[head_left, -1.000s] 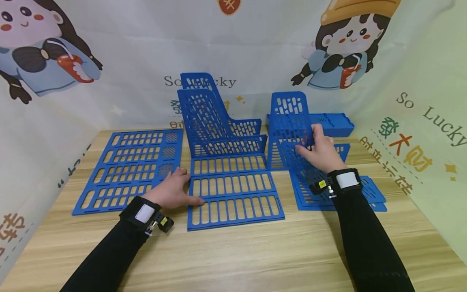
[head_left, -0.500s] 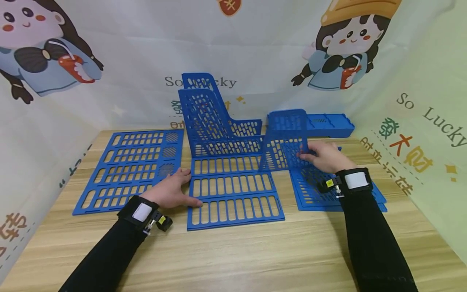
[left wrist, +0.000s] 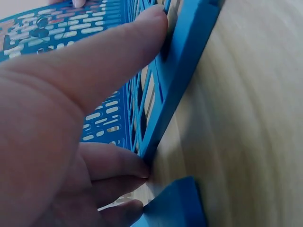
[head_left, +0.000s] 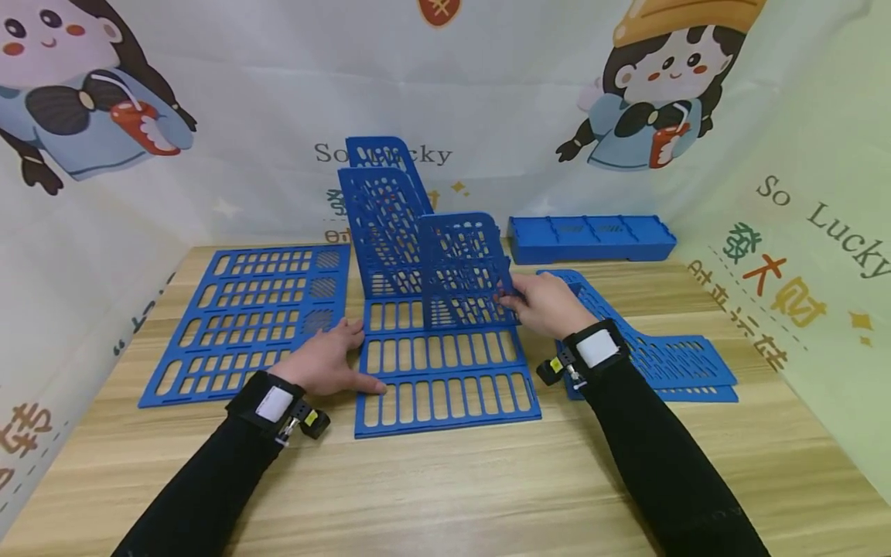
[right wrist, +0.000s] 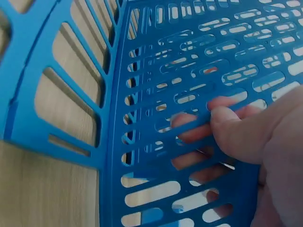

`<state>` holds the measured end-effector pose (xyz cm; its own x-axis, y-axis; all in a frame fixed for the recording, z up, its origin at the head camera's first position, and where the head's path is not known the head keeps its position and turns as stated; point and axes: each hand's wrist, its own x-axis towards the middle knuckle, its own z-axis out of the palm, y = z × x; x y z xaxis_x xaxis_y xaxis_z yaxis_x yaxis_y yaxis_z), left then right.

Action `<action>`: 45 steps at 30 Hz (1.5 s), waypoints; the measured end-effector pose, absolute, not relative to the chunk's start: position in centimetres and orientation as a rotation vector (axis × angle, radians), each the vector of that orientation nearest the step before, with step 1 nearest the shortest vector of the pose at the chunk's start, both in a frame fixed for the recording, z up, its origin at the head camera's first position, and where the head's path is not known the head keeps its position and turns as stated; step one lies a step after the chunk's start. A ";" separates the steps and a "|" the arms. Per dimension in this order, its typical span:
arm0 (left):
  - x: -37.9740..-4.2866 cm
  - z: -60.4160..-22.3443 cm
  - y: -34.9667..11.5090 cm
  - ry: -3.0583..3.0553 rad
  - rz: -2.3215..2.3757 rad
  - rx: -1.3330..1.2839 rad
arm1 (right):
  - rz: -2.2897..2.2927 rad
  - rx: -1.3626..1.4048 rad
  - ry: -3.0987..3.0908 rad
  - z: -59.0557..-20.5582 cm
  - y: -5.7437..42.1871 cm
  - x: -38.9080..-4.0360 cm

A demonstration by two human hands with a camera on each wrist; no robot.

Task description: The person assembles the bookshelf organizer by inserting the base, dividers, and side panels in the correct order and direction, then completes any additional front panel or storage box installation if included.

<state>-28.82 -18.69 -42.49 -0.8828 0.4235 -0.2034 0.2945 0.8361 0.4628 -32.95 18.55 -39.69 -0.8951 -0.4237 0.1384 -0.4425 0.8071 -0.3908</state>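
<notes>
A blue slotted base panel (head_left: 445,374) lies flat in the middle of the table. Two tall perforated dividers (head_left: 379,224) stand upright along its far part. My right hand (head_left: 553,307) pinches the right edge of another perforated divider (head_left: 459,278), thumb on the near face and fingers behind. That divider is upright over the base; whether its lower edge sits in a slot cannot be made out. At the base's left edge rests my left hand (head_left: 329,362), its thumb (left wrist: 109,56) extended over the panel and its fingers along the side.
A wide blue slotted panel (head_left: 244,325) lies flat at the left. More perforated dividers (head_left: 647,363) are stacked flat at the right, partly under the right forearm. Behind them, a long blue piece (head_left: 592,238) lies near the white printed backdrop.
My right hand has carried the divider leftward from the right-hand stack to over the base, turning it upright there. The left hand stays at the base's left edge.
</notes>
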 end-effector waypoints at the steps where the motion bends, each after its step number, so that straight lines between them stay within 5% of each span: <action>1: -28.8 -42.5 -18.7 2.724 0.611 0.539 | 0.646 0.711 -2.947 -39.7 18.0 -33.0; 15: -29.2 -42.9 -19.0 2.730 0.624 0.505 | 0.571 0.810 -2.881 -39.9 9.6 -32.6; 45: -30.8 -43.6 -21.7 2.739 0.672 0.471 | 0.623 0.737 -2.904 -40.0 9.0 -33.0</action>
<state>-30.84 -21.73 -43.61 -0.9073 0.3749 -0.1905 0.2441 0.8384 0.4874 -33.04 8.98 -39.96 -0.8808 -0.4400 0.1748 -0.4730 0.8015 -0.3659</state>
